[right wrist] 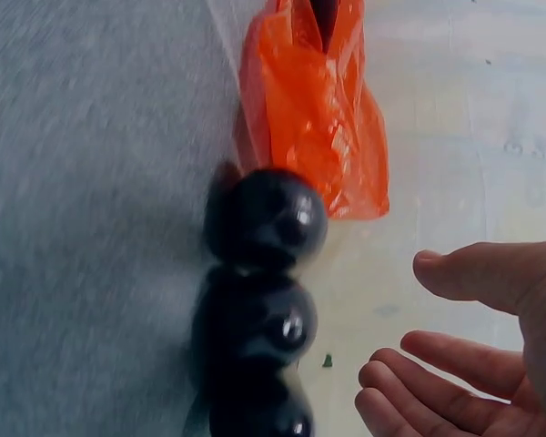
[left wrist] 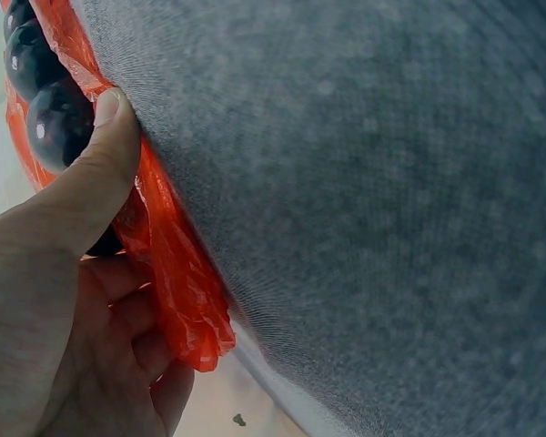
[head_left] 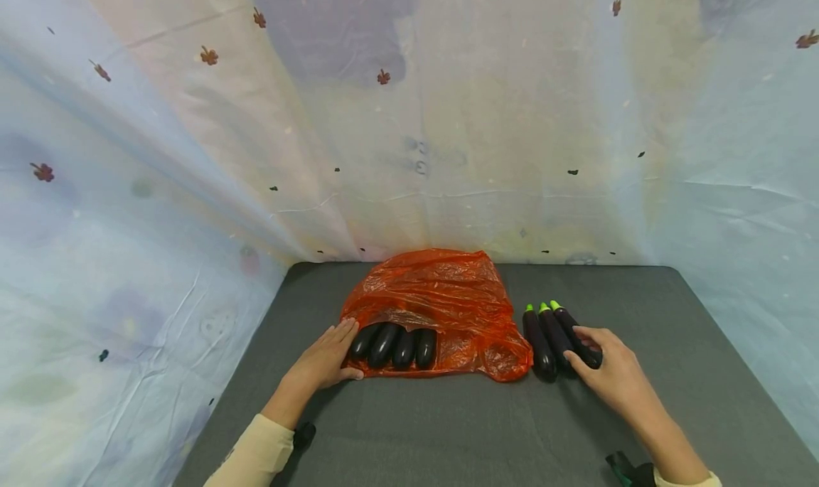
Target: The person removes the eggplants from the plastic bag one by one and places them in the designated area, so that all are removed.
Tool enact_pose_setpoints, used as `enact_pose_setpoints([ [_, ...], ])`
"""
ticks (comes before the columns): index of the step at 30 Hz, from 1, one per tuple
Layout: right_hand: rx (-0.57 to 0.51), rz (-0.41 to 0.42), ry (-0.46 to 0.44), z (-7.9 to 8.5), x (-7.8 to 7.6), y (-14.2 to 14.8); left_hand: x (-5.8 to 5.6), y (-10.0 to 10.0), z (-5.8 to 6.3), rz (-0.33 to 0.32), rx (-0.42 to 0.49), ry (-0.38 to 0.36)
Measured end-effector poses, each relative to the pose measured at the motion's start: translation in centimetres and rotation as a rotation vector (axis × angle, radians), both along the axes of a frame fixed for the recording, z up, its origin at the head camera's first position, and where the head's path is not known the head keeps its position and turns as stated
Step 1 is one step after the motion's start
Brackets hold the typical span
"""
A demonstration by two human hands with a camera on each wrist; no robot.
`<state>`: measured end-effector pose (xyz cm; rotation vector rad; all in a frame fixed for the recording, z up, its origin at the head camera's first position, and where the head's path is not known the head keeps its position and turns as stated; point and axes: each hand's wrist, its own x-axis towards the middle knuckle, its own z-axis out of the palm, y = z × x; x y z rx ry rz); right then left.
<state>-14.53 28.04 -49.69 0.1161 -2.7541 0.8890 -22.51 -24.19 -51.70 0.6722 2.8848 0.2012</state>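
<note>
An orange-red plastic bag (head_left: 441,284) lies flat, its mouth toward the person, with several dark eggplants (head_left: 384,345) side by side showing in the opening. My left hand (head_left: 326,359) rests at the bag's left edge, fingers extended along it; in the left wrist view the thumb (left wrist: 109,150) lies at the front rim beside the eggplants. Right of the bag, three eggplants (head_left: 539,348) lie in a row, green stems pointing away. Over the rightmost one hovers my right hand (head_left: 611,370); the right wrist view shows its thumb (right wrist: 473,278) and fingers spread apart, holding nothing.
Everything lies on a grey cloth-covered table (head_left: 448,430) with rounded far corners. Behind and beside it hangs a pale patterned curtain (head_left: 461,153). Dark straps (head_left: 303,436) sit at both wrists.
</note>
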Motion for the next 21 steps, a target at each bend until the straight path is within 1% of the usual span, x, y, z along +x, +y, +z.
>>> enact_pose_setpoints([
  [10,-0.032,0.076,0.036,0.0,-0.3,-2.5,-0.2,0.0,-0.2,0.005,-0.018,0.006],
  [21,-0.053,0.167,0.092,-0.2,-0.8,-5.6,-0.1,0.0,-0.1,0.003,-0.001,0.006],
])
